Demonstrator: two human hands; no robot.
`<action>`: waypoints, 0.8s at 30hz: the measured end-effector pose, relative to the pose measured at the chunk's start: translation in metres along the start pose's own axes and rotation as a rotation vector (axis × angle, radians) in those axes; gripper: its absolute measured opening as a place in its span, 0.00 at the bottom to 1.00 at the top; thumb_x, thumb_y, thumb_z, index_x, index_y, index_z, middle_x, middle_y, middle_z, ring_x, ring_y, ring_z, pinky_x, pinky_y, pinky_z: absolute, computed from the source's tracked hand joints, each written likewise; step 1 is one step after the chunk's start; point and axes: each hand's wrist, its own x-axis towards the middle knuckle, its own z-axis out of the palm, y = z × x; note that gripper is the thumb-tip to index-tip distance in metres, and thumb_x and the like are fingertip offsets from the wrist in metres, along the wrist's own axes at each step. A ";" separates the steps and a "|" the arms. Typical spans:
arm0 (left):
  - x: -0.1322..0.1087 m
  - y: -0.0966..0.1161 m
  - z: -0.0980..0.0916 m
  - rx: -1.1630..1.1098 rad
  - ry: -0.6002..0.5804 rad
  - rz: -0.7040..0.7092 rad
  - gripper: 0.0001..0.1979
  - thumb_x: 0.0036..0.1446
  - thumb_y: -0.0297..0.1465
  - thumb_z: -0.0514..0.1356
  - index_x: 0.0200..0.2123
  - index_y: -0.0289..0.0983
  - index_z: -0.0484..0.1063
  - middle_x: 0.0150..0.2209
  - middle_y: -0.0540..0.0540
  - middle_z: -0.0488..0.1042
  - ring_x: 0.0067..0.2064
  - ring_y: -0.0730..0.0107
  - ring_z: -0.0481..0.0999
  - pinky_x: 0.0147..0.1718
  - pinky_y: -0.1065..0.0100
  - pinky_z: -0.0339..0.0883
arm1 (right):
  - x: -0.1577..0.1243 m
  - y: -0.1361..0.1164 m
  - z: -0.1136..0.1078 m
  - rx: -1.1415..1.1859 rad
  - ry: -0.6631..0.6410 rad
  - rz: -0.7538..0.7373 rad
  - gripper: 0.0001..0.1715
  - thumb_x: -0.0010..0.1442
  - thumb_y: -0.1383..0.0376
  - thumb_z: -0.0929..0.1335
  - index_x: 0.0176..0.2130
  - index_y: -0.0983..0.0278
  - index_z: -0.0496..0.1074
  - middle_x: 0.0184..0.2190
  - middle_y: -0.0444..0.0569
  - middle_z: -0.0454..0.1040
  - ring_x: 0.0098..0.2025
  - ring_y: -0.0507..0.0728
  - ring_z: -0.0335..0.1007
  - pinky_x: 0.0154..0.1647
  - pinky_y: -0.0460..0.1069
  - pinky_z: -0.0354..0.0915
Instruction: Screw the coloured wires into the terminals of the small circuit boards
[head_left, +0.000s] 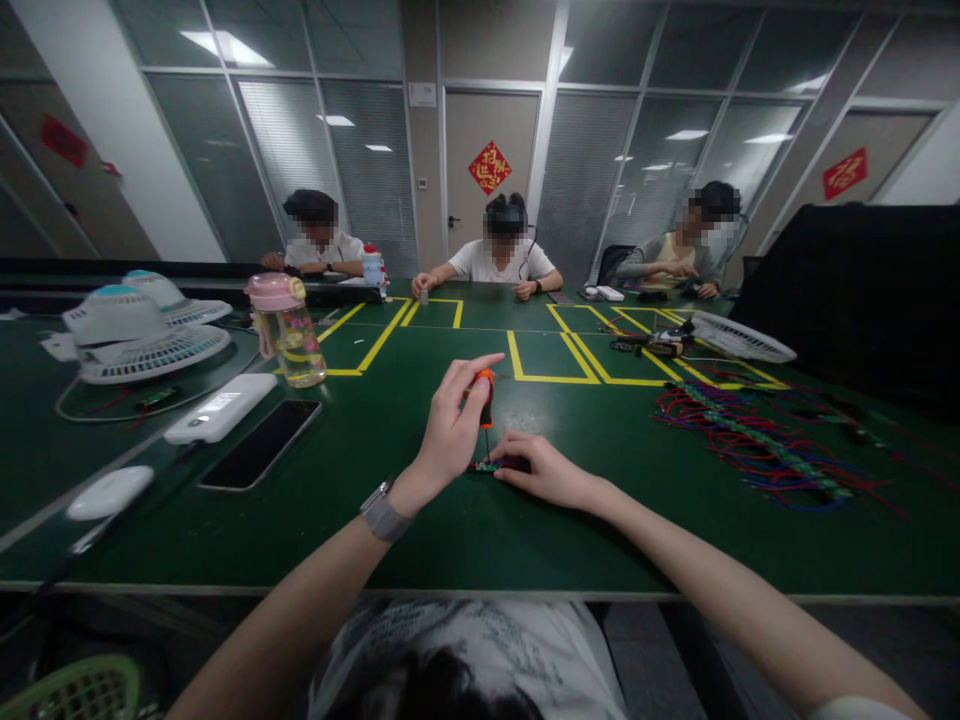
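My left hand (454, 425) is closed round the orange and black handle of a screwdriver (487, 410), with the index finger stretched over its top. The screwdriver stands upright, its thin shaft pointing down at a small green circuit board (482, 467) on the table. Whether the tip sits in a screw is too small to tell. Low on the table, my right hand (536, 470) pinches the right end of the board and holds it flat. Dark and reddish bits, perhaps wires, show at the board's edges, partly covered by the fingers.
Left on the green table (375, 550) lie a phone (262, 445), a white power bank (221, 408), a pink-lidded bottle (289, 335) and white fans (150, 335). To the right lies a row of wired circuit boards (765, 440). Several people sit opposite.
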 end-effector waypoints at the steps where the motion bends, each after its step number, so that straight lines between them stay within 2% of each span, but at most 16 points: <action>1: 0.000 0.000 0.000 -0.002 0.001 -0.001 0.16 0.67 0.31 0.48 0.53 0.41 0.70 0.40 0.46 0.69 0.41 0.69 0.69 0.40 0.69 0.63 | 0.000 0.000 0.000 0.003 0.001 -0.002 0.10 0.59 0.70 0.69 0.42 0.66 0.76 0.37 0.50 0.73 0.40 0.56 0.70 0.45 0.51 0.67; 10: -0.001 -0.001 0.001 -0.042 -0.015 -0.035 0.17 0.67 0.33 0.48 0.54 0.41 0.69 0.40 0.46 0.69 0.37 0.70 0.68 0.37 0.70 0.64 | 0.000 -0.005 -0.003 -0.018 -0.013 -0.002 0.11 0.58 0.71 0.69 0.43 0.67 0.76 0.37 0.51 0.72 0.40 0.55 0.71 0.44 0.49 0.67; 19: -0.001 -0.005 0.001 -0.028 -0.004 -0.054 0.20 0.68 0.34 0.46 0.60 0.41 0.64 0.41 0.46 0.71 0.39 0.70 0.70 0.42 0.68 0.63 | 0.000 -0.005 -0.003 -0.004 -0.002 -0.003 0.10 0.59 0.70 0.69 0.42 0.66 0.76 0.37 0.50 0.73 0.40 0.55 0.71 0.45 0.50 0.67; 24: -0.002 -0.006 0.001 -0.052 -0.006 -0.062 0.21 0.67 0.34 0.46 0.60 0.41 0.65 0.42 0.45 0.72 0.40 0.70 0.71 0.42 0.67 0.64 | 0.000 -0.005 -0.003 0.005 -0.004 -0.002 0.10 0.59 0.69 0.69 0.42 0.65 0.76 0.37 0.50 0.72 0.39 0.55 0.71 0.43 0.50 0.67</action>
